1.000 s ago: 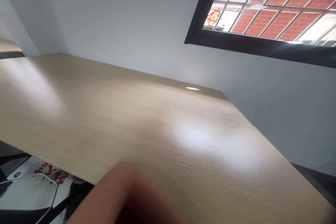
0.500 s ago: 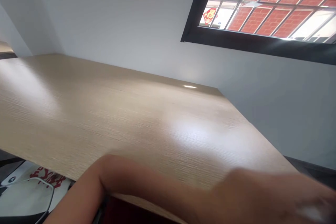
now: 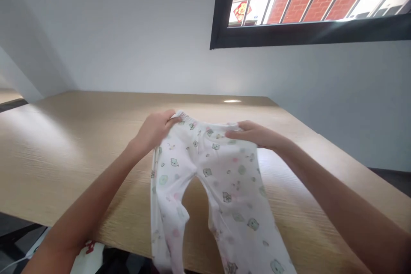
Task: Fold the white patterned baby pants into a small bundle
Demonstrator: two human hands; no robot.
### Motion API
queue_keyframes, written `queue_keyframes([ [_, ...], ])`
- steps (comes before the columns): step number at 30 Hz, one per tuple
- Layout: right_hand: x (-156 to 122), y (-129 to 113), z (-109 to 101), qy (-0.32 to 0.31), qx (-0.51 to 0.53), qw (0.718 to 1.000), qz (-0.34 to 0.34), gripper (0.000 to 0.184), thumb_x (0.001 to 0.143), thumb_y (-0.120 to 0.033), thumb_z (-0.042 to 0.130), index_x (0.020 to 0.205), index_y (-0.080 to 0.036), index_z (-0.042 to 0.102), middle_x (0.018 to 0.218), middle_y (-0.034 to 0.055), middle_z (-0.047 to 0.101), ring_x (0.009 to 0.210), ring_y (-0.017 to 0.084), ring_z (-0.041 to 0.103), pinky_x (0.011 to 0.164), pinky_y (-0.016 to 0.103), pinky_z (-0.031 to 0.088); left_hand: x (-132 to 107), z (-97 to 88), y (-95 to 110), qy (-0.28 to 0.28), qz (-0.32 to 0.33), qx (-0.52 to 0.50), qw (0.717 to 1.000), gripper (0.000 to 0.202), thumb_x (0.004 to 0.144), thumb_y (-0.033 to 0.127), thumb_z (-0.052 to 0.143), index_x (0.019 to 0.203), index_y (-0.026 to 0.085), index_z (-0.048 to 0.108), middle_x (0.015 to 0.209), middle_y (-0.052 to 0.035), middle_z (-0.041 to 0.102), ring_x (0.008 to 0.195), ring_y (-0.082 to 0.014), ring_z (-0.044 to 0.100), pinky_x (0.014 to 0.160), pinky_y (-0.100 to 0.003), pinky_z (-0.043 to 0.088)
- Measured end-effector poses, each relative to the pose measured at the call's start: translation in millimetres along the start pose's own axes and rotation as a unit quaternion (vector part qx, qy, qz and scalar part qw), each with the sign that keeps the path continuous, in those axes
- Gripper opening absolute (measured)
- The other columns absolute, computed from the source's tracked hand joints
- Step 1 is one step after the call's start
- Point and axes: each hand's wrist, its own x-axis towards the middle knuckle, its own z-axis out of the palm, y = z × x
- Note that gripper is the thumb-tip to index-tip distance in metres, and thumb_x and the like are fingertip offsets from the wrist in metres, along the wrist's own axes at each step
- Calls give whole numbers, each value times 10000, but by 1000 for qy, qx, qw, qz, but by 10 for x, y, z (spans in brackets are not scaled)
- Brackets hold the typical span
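Observation:
A pair of white trousers (image 3: pixel 212 158) with small green and pink animal prints hangs between my two hands over the table. My left hand (image 3: pixel 157 127) grips the left end of the gathered waistband, thumb on top. At the other end, my right hand (image 3: pixel 250 134) pinches the waistband with its fingers toward the middle. Both legs spread downward toward me, and the hems run out of the frame's lower edge. Wood shows through the gap between the legs.
The pale wooden table (image 3: pixel 96 137) reaches back to a grey-white wall (image 3: pixel 144 30). A dark-framed window (image 3: pixel 276 36) with bars is at upper right. Below the near table edge, a white item with red marks (image 3: pixel 88 257) shows partly.
The trousers have come into view, held up by both hands. Earlier, a blurred arm and hand reached to the lower right. The view has levelled out.

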Motion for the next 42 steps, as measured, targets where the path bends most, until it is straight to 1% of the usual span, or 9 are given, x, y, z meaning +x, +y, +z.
queue_keyframes([
  [4,517,462,327,-67,32,997,12,262,745,-406,572,856,-181,648,754,64,630,625,197,584,496,278,448,50,438,-581,-79,-71,-70,992,305,792,379,450,574,166,455,536,25,420,517,-113,364,496,-233,236],
  [10,650,996,471,163,-108,979,-64,279,768,-286,476,1032,-203,515,531,-62,437,514,137,444,526,245,343,-10,948,-1006,-83,-127,-136,979,326,762,424,440,804,141,596,682,-3,564,617,-134,456,534,-210,319],
  [13,666,1023,468,154,-149,972,-97,278,770,-184,389,1023,-212,500,539,-62,425,503,133,416,526,241,317,-5,1016,-1080,-63,-137,-149,977,348,744,391,470,953,138,585,682,5,551,596,-116,437,530,-198,323],
  [18,764,1048,462,134,-177,967,-126,250,741,-100,345,618,-176,549,797,35,580,728,160,527,694,264,373,76,1024,-1143,-88,-112,-148,979,333,742,279,428,975,161,635,586,31,507,488,-90,363,473,-195,279],
  [23,821,1132,376,169,-192,960,-113,343,772,-56,307,796,-149,636,934,78,584,849,182,540,787,292,398,296,1128,-1198,-88,-77,-115,987,322,749,224,399,881,147,683,714,-10,600,576,-116,457,560,-214,350],
  [29,661,677,632,216,-313,912,-155,312,742,-1,412,898,-112,658,1226,160,444,1131,325,378,898,497,360,255,1037,-1170,-72,16,-64,995,290,791,200,421,944,188,667,1110,-51,543,1004,-188,483,908,-303,339],
  [33,484,49,1381,-45,-291,879,-376,306,850,-70,401,1093,-138,575,1146,100,539,1030,196,495,862,370,434,-57,805,-972,-155,137,-46,977,297,865,259,390,1063,259,612,1245,15,494,1170,-165,396,1015,-294,255],
  [36,343,-257,1888,-145,-289,830,-454,314,903,-223,436,1195,-123,492,1216,72,512,1123,160,441,970,306,346,-279,724,-784,-266,225,-41,936,387,928,342,277,1287,285,411,1356,41,380,1245,-135,325,1037,-260,229],
  [42,-62,-343,2218,-145,-307,817,-466,583,901,-467,396,1320,-67,324,1363,101,343,1263,304,225,1049,432,175,56,1011,-903,-329,200,86,919,455,943,398,143,1388,305,148,1452,43,124,1339,-187,35,1071,-427,-16],
])
